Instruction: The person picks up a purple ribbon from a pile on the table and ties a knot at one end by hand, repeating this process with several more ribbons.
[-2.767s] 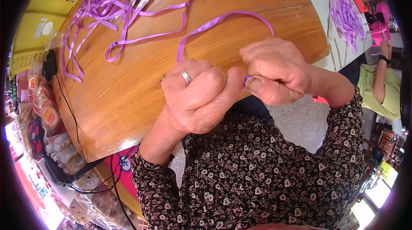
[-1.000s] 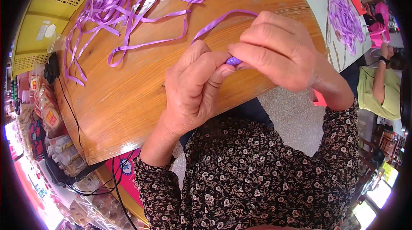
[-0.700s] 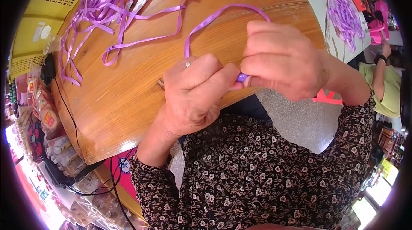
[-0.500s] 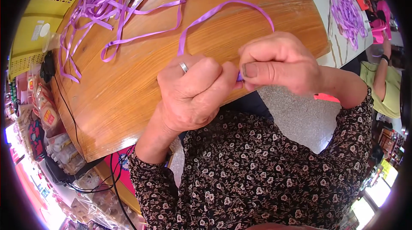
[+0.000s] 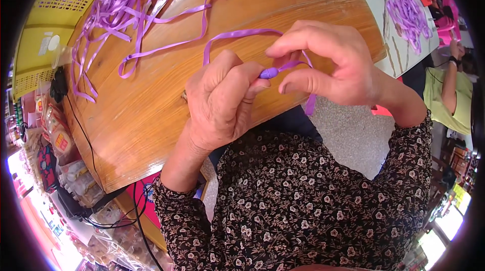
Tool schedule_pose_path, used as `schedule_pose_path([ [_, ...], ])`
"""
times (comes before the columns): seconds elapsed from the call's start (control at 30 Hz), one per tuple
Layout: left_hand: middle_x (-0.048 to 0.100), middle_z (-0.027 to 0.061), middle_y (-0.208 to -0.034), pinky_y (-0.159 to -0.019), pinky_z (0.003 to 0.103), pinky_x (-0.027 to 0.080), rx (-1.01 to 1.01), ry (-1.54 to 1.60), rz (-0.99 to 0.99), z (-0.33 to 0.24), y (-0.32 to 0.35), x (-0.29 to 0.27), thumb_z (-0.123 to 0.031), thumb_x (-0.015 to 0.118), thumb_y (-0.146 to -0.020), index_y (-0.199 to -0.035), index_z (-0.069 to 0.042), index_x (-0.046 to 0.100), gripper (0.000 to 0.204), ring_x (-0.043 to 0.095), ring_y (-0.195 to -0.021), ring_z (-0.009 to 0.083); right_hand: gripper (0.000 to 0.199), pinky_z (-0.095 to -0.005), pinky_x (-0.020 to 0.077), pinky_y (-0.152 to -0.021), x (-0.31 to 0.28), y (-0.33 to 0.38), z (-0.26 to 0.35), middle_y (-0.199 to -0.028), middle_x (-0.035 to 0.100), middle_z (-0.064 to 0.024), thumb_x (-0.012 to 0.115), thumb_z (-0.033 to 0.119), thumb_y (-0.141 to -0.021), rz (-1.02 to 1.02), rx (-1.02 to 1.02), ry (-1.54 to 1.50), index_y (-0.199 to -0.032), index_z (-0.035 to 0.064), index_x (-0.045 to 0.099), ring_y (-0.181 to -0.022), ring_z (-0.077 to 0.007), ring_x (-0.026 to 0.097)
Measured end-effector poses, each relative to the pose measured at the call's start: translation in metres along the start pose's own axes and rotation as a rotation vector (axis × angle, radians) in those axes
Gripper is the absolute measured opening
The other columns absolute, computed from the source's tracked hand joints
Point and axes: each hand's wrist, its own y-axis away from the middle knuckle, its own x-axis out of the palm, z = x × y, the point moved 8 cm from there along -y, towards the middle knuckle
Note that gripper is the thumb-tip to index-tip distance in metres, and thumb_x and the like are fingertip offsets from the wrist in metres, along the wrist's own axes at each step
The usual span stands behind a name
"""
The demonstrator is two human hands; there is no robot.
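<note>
Thumb and fingers of my left hand (image 5: 222, 99) pinch a small oval purple plastic clasp (image 5: 269, 73) by its left end. A purple ribbon (image 5: 290, 65) runs from the clasp's right end toward my right hand (image 5: 333, 64). That hand is open around the ribbon, thumb and index finger apart just right of the clasp. The ribbon loops behind both hands over the table, and a loose end hangs below my right fingers. What lies inside my left palm is hidden.
A brown wooden table (image 5: 146, 134) lies under my hands. A heap of purple ribbons (image 5: 126, 3) spreads at its far left, beside yellow baskets (image 5: 35, 38). More purple ribbons (image 5: 406, 13) lie on a white surface at right. A person in yellow-green (image 5: 447, 94) is at far right.
My right hand has opened and drawn back from the pinch, exposing the clasp. My left hand still grips it, with the thumb now showing. The ribbon loop has dropped lower.
</note>
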Motion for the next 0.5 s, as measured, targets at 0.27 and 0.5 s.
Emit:
schedule_pose_path([
  [0.27, 0.044, 0.0074, -0.062, -0.044, 0.030, 0.037, -0.089, 0.084, -0.029, 0.003, -0.003, -0.007, -0.009, 0.067, -0.079, -0.084, -0.002, 0.061, 0.010, 0.046, -0.050, 0.0208, 0.031, -0.0303, 0.0438, -0.054, -0.003, -0.003, 0.030, -0.081, 0.060, -0.0128, 0.075, 0.006, -0.064, -0.142, -0.443, 0.275, -0.091, -0.0057, 0.063, -0.066, -0.0221, 0.057],
  [0.5, 0.041, 0.0059, -0.061, -0.043, 0.029, 0.035, -0.072, 0.101, -0.039, 0.001, -0.005, -0.011, -0.009, 0.068, -0.077, -0.081, -0.003, 0.062, 0.010, 0.044, -0.049, 0.0189, 0.030, -0.0308, 0.0404, -0.050, 0.008, -0.006, 0.034, -0.077, 0.056, -0.0113, 0.073, 0.008, -0.062, -0.106, -0.586, 0.449, -0.085, -0.0059, 0.060, -0.061, -0.0223, 0.052],
])
